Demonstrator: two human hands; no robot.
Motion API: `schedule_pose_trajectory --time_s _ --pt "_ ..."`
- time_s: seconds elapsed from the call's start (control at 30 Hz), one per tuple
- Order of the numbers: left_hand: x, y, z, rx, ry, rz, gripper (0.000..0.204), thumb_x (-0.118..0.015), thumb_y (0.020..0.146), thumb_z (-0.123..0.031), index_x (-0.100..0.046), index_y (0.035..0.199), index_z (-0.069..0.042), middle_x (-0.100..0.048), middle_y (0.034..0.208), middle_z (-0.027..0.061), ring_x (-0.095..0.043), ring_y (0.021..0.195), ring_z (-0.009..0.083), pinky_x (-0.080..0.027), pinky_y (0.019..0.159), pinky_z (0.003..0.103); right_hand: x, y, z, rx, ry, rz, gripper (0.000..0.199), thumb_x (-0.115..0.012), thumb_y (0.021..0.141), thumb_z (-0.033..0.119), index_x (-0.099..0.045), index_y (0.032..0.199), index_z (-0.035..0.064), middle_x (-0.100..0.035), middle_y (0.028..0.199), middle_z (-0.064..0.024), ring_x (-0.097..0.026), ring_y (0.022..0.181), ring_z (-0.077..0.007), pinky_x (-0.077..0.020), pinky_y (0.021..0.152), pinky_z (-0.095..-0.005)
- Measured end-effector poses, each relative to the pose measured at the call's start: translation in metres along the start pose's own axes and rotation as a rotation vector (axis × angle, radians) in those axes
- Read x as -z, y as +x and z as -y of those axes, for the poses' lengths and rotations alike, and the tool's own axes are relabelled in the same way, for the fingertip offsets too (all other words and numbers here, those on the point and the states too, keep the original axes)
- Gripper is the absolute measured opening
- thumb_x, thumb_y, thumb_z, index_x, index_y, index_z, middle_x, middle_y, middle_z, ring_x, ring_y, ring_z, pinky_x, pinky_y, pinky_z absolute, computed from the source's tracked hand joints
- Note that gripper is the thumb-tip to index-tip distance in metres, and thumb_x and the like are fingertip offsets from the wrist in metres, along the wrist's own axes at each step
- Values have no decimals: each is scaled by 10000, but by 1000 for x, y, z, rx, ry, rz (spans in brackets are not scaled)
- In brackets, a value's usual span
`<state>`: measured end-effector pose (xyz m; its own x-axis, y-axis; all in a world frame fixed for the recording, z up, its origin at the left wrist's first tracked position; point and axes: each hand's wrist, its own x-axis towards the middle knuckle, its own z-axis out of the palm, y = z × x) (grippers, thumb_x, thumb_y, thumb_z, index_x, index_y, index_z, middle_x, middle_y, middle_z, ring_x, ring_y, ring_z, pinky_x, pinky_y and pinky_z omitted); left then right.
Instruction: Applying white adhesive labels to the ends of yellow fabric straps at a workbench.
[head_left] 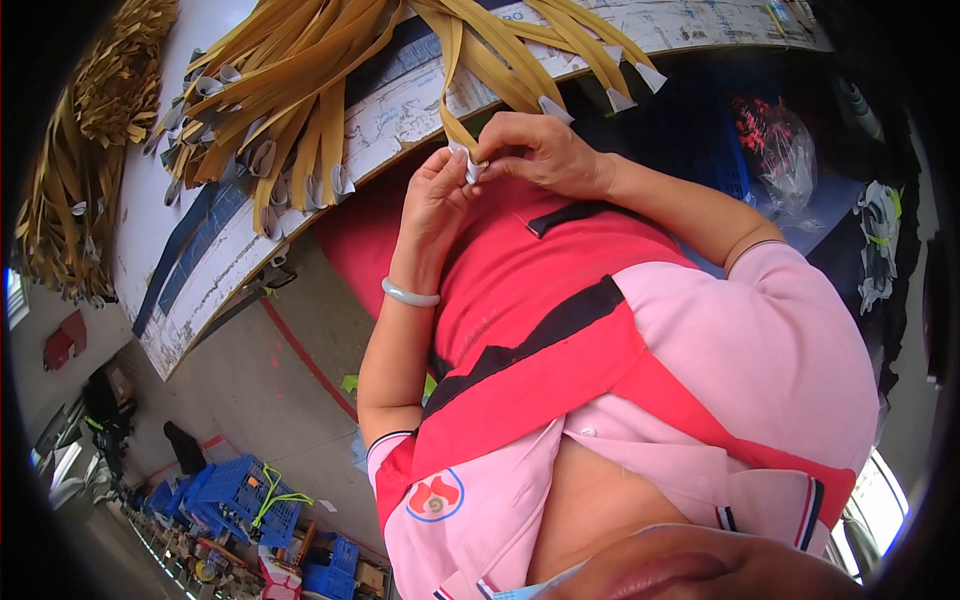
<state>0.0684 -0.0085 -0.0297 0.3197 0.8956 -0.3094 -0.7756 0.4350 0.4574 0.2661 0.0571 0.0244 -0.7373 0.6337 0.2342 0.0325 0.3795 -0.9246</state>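
At the near edge of the table, my left hand [438, 190] pinches the white end tab [472, 168] of a tan strap [452, 95]. My right hand [545, 152] meets it there, its thumb and forefinger closed at the same tab. What lies right between the fingertips is partly hidden. More tan straps with white ends [595, 70] hang over the edge just beyond my right hand. To the left of my hands, a thick heap of similar straps [290, 110] lies on the table, with many white and grey ends toward me.
The table [165, 345] has a worn, pale top. Further bundles of tan straps [60, 210] hang at the far left. A clear plastic bag with red contents [780, 150] is at the right. Blue crates [245, 500] stand on the floor at lower left.
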Motion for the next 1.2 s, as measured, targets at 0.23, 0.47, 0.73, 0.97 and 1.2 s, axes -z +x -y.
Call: schedule_pose_trajectory --time_s 0.23,0.47,0.73,0.97,1.2 --pt "-31 -16 -17 -611 878 -51 275 -597 929 56 -596 1199 1 -593 1127 65 -582 1001 124 -503 828 246 4 20 3 4 86 60 68 -697 884 26 -648 931 20 -567 909 -40 -614 828 -145 -503 726 -252" --pt "-31 -22 -42 -414 873 104 165 -622 889 85 -640 1038 15 -623 1100 73 -587 1003 148 -470 898 262 3 33 10 -244 370 67 33 -644 947 62 -644 962 33 -600 877 3 -585 761 -70 -483 664 -208" --pt "-9 -13 -25 -502 1098 -121 83 -652 868 68 -654 935 19 -639 880 32 -598 788 112 -484 728 236 12 20 -10 -295 55 35 154 -621 958 158 -644 1002 12 -668 799 -58 -630 679 -119 -517 643 -261" --pt "-13 -11 -25 -626 1458 -43 164 -636 849 75 -666 984 -15 -646 969 115 -647 806 269 -521 713 318 1 -1 -24 -679 -62 101 349 -605 979 297 -627 1142 -11 -703 865 -109 -664 653 -150 -550 573 -293" --pt "-13 -4 -19 -623 1844 88 270 -606 777 56 -666 1016 -56 -609 1057 109 -627 924 322 -524 780 383 -14 0 -80 -744 446 -4 322 -595 993 318 -646 1061 7 -676 901 -29 -634 707 -85 -529 579 -214"
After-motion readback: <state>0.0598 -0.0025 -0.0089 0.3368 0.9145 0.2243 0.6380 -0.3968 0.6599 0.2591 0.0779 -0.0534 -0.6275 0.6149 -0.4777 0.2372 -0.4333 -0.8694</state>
